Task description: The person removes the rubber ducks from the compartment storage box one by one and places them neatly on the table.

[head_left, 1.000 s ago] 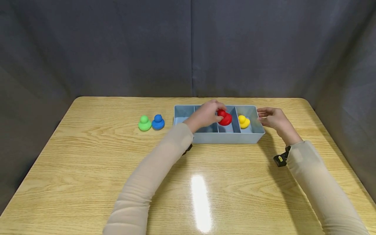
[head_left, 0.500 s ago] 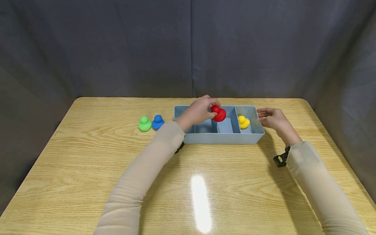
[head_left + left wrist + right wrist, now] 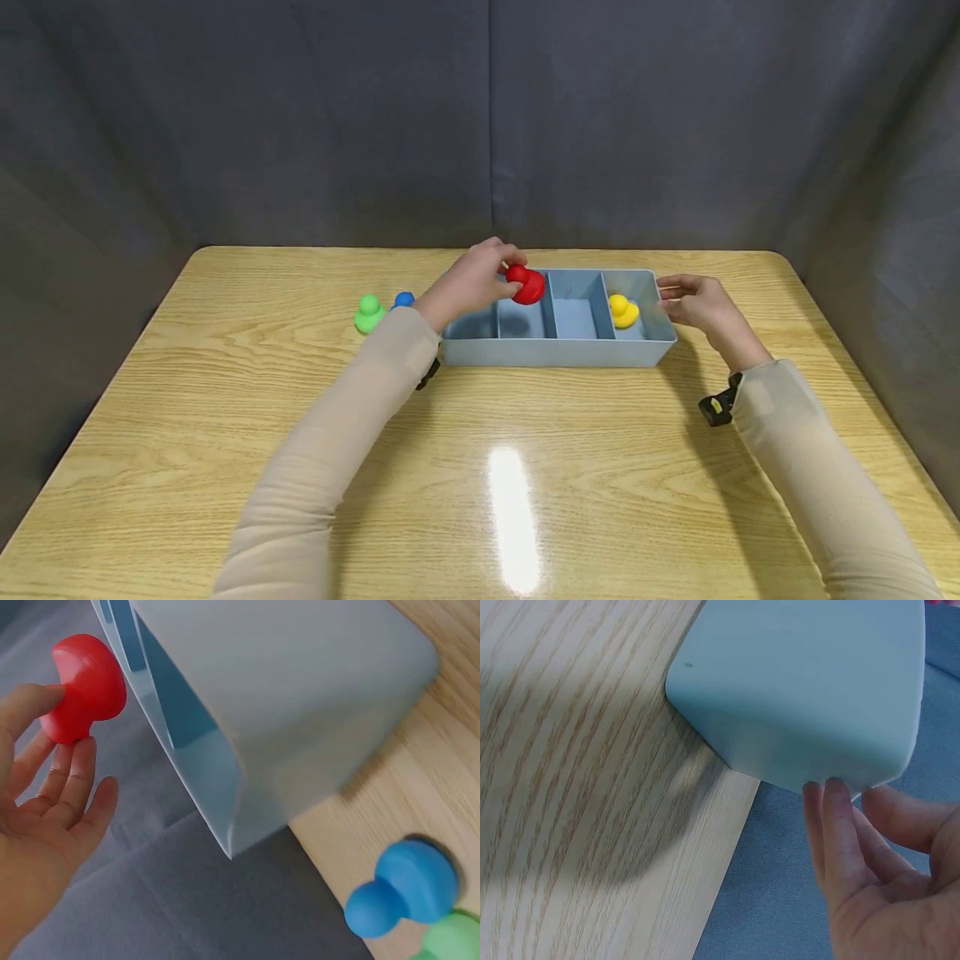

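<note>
Our left hand [image 3: 471,282] pinches the red plastic duck [image 3: 526,284] above the grey-blue divided plastic tray [image 3: 555,353]; our right hand [image 3: 697,302], fingers extended, touches the tray's right end.

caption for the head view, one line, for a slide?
Left hand holds red duck above grey tray; right hand steadies its end.

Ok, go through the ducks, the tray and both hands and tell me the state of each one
Red duck: pinched, raised over the tray.
Yellow duck: upright in the rightmost compartment.
Blue duck: on the table.
Green duck: on the table.
Tray: flat on the table.
Left hand: pinches the red duck.
Right hand: fingertips on the tray's end.
</note>
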